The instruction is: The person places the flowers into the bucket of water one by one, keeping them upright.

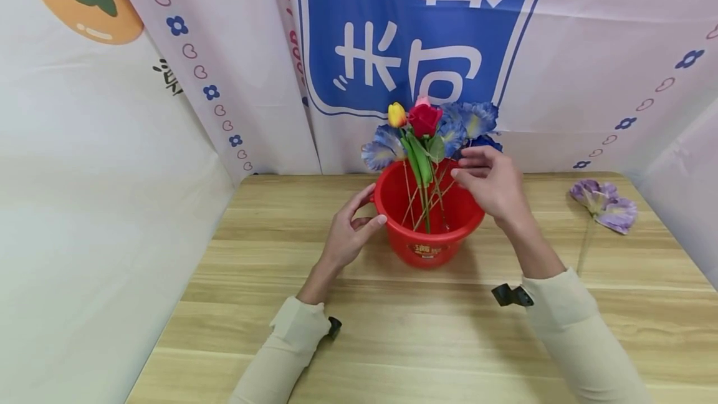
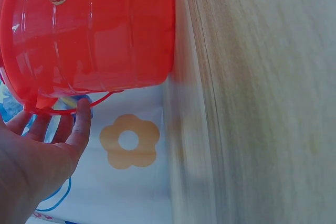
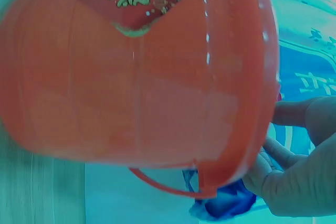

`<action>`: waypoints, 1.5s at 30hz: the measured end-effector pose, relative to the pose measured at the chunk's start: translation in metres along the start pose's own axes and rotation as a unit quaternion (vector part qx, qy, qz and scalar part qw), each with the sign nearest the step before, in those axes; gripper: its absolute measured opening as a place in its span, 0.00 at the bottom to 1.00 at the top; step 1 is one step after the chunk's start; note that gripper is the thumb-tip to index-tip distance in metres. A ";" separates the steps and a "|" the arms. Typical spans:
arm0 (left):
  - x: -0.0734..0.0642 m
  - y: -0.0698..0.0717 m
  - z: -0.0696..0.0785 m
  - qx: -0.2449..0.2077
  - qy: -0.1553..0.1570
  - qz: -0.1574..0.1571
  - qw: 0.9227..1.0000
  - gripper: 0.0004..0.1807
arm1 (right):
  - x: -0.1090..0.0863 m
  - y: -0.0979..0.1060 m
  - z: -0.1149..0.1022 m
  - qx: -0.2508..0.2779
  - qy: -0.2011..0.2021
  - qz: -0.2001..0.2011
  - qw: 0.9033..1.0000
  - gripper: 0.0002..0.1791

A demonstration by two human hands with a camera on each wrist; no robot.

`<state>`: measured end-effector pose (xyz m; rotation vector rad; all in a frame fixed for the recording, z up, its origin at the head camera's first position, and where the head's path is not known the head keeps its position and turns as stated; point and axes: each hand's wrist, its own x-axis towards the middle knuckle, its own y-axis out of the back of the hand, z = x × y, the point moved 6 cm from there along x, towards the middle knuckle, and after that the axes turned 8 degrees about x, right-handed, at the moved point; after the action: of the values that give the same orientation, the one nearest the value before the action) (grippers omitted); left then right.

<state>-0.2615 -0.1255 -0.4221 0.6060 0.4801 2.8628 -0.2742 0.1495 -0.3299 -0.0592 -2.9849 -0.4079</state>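
Observation:
A red bucket [image 1: 432, 251] stands upright, with artificial flowers leaning in it: a red rose [image 1: 425, 120], a yellow-red tulip [image 1: 397, 115], a pink bloom behind the rose and several blue flowers [image 1: 384, 147]. At the bucket's left side my left hand [image 1: 350, 229] touches the rim near the handle mount; in the left wrist view its fingers reach out beside the thin red handle [image 2: 107, 97]. My right hand [image 1: 493, 182] hovers by the right rim near the blue petals, fingers loosely bent and nothing visible between them. In the right wrist view the bucket hides some of its fingertips.
A purple flower [image 1: 608, 204] lies on the right part of the wooden table [image 1: 247, 304]. Behind the table's back edge hangs a printed cloth [image 1: 269, 123] with a blue panel, close to the flower heads. White cloth also covers both sides.

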 end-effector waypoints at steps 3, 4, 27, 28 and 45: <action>0.000 0.000 0.000 -0.005 0.001 0.000 1.000 0.36 | -0.003 0.009 0.004 0.020 -0.008 0.000 1.000 0.28; 0.000 0.000 0.000 -0.005 0.000 -0.001 1.000 0.36 | -0.004 0.013 0.006 0.023 -0.012 0.002 1.000 0.29; 0.001 0.002 0.000 0.001 -0.003 0.000 1.000 0.37 | -0.033 0.123 0.059 0.216 -0.033 0.059 0.974 0.17; 0.001 0.001 0.000 0.002 -0.002 0.000 1.000 0.37 | -0.034 0.128 0.062 0.226 -0.032 0.058 0.972 0.16; 0.000 0.001 0.001 0.003 -0.002 0.000 1.000 0.36 | -0.048 0.198 0.135 0.170 -0.112 0.085 0.975 0.15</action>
<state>-0.2608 -0.1263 -0.4206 0.6120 0.4877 2.8606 -0.2318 0.3752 -0.4132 -0.3450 -3.1863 0.1394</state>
